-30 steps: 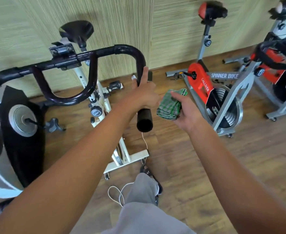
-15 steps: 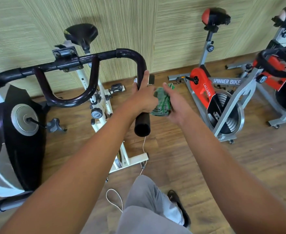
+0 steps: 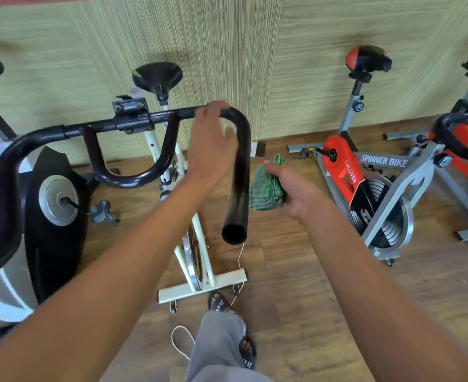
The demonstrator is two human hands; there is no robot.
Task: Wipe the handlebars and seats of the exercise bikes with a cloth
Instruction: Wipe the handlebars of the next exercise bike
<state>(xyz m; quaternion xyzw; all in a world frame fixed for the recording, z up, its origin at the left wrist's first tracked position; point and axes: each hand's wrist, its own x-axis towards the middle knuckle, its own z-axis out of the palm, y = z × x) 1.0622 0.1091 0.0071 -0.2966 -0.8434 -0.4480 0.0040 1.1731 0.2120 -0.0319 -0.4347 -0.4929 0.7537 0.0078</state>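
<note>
Your left hand [image 3: 213,139] hooks its fingers over the handlebar [image 3: 239,175] bend. Your right hand [image 3: 296,188] clutches the cloth [image 3: 265,186] just beside it. I judge wiping barely begun, with the seat [image 3: 157,75] and other bikes [image 3: 365,175] not yet done.

Grey trousers [image 3: 219,340], dark slide sandals [image 3: 218,302] with white lettering

The left grip [image 3: 213,144] is now up at the top bend of the handlebar [image 3: 241,172]. The right grip [image 3: 296,188] now holds the cloth [image 3: 265,188] just off the bar.

Open floor [image 3: 288,260] between handlebar [image 3: 240,172] and red bike [image 3: 339,154]
</note>
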